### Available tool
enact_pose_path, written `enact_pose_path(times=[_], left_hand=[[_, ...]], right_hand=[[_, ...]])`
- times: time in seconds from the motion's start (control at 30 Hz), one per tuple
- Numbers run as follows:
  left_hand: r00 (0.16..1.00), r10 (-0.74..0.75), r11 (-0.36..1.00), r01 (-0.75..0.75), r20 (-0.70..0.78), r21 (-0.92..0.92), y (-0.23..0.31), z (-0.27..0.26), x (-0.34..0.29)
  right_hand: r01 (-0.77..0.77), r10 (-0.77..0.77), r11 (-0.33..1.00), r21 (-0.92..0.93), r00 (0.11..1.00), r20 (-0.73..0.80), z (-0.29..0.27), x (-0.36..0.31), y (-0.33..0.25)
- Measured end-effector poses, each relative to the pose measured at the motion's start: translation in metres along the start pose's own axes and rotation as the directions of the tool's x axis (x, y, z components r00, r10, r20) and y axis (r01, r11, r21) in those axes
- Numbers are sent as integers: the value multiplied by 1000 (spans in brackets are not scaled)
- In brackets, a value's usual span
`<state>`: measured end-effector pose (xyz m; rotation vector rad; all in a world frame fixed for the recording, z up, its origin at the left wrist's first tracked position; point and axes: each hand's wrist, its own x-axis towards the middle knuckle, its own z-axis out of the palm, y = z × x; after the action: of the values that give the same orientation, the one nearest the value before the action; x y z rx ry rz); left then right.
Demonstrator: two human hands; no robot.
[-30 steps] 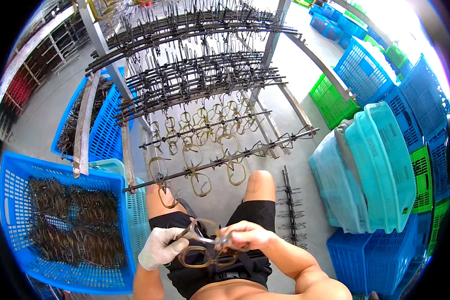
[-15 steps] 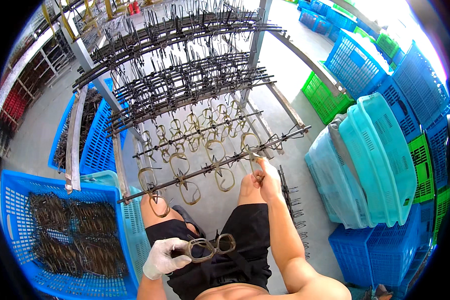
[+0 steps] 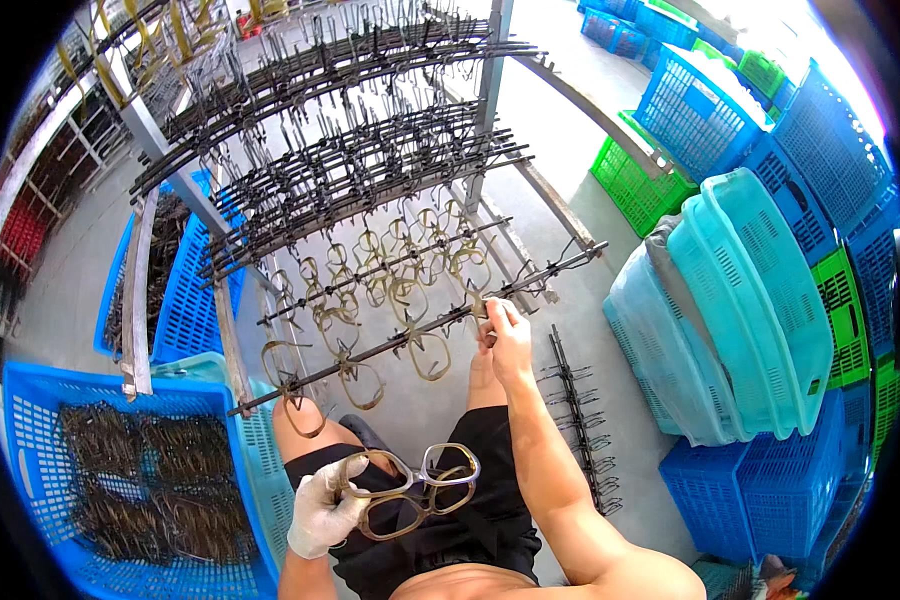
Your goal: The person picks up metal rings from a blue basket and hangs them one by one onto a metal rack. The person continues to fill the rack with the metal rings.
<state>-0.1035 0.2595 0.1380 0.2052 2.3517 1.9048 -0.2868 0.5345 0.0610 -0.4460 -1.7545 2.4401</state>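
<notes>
My left hand [image 3: 322, 510], in a white glove, is closed on a few eyeglass frames [image 3: 425, 492] above my lap. They are olive-brown, and one has a clear grey rim. My bare right hand [image 3: 508, 345] reaches out to the right part of a long dark rod [image 3: 375, 352]. Its fingers are pinched at an olive eyeglass frame [image 3: 478, 306] against the rod, covering part of it. Several more olive frames [image 3: 432, 378] hang along this rod to the left.
Further rods with wire hooks [image 3: 360, 150] fill a metal rack [image 3: 491, 120] ahead. A blue crate [image 3: 30, 400] of dark frames stands at lower left. Turquoise baskets [image 3: 760, 300] and blue crates [image 3: 710, 500] are stacked at right. A hooked rod [image 3: 575, 420] lies on the floor.
My left hand has tilted the held frames, so their lenses now face up more and spread apart. My right hand stays by the rod's right part; the whole view has shifted slightly.
</notes>
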Motion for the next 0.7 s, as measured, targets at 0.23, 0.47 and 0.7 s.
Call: enact_pose_path(times=[0.23, 0.47, 0.7], left_hand=[[982, -46, 994, 27, 185, 108, 23, 23, 42], [984, -63, 987, 37, 166, 156, 27, 45, 64], [984, -99, 969, 61, 151, 238, 41, 62, 64]], right_hand=[[86, 52, 987, -136, 631, 774, -33, -87, -38], [-601, 345, 799, 24, 490, 801, -54, -104, -98], [-626, 492, 753, -201, 334, 804, -78, -88, -115]])
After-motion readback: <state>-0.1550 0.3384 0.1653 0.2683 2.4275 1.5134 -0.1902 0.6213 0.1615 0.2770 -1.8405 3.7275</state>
